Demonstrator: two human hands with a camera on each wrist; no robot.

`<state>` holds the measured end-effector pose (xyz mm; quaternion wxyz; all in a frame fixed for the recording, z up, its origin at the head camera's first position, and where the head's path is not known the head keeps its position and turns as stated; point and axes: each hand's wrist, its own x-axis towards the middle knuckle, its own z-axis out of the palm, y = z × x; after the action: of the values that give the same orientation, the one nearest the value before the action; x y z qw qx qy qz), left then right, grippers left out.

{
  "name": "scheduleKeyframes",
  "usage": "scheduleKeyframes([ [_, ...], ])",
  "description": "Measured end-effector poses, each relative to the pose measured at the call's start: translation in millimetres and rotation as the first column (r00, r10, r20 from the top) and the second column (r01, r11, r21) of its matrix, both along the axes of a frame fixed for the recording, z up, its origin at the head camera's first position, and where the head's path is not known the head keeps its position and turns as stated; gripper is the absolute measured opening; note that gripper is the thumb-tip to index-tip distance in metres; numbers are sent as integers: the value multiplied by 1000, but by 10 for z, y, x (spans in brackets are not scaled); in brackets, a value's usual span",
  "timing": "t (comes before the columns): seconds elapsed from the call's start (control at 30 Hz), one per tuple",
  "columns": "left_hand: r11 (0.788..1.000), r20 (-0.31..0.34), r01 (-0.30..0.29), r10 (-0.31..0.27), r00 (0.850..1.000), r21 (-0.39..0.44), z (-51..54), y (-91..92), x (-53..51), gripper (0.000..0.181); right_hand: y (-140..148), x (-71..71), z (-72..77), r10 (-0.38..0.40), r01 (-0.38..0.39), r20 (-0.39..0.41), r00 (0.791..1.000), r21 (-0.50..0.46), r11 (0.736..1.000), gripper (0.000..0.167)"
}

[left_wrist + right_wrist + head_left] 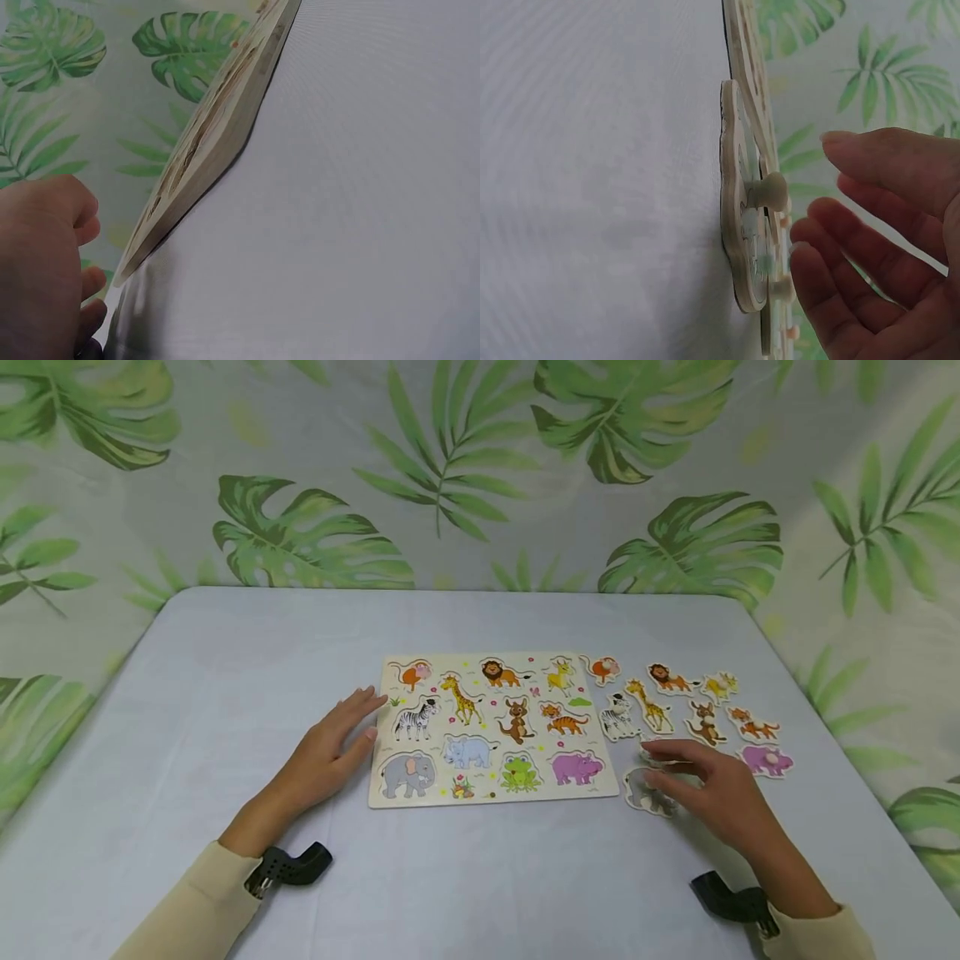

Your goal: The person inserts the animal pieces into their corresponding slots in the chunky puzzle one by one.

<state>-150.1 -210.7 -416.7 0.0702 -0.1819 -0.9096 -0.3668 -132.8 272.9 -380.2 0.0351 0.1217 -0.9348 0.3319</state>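
Observation:
A wooden peg puzzle board (480,735) with printed animals lies flat on the table. My left hand (318,760) rests by its left edge, fingers extended, holding nothing; the left wrist view shows the hand (41,262) beside the board's edge (202,165). To the right of the board, my right hand (712,793) hovers over the grey elephant piece (639,789), fingers loosely bent. In the right wrist view, the fingertips (838,137) stand apart from that piece's wooden knob (771,192). Another piece (649,750) behind the elephant is mostly hidden by the right hand.
Right of the board lie a monkey (602,669), zebra (618,718), giraffe (651,706), lion (667,679), goat-like piece (720,687), kangaroo (706,723), tiger (753,726) and hippo (767,761). A white cloth covers the table (465,885); leaf-patterned fabric (480,552) hangs behind.

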Motion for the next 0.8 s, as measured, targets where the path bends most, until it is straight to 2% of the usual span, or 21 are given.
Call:
scheduleKeyframes([
  [0.3, 998, -25, 45, -46, 999, -45, -46, 39, -12, 45, 57, 73, -51, -30, 30, 1, 1000, 20, 999, 33],
  [0.57, 992, -9, 23, -25, 1000, -128, -23, 38, 2, 47, 73, 37, -83, 35, -36, -69, 997, -17, 999, 29],
  [0.8, 989, 8, 15, -14, 1000, -147, -18, 9, -1, 51, 61, 7, -88, 38, -38, -34, 999, -2, 999, 27],
])
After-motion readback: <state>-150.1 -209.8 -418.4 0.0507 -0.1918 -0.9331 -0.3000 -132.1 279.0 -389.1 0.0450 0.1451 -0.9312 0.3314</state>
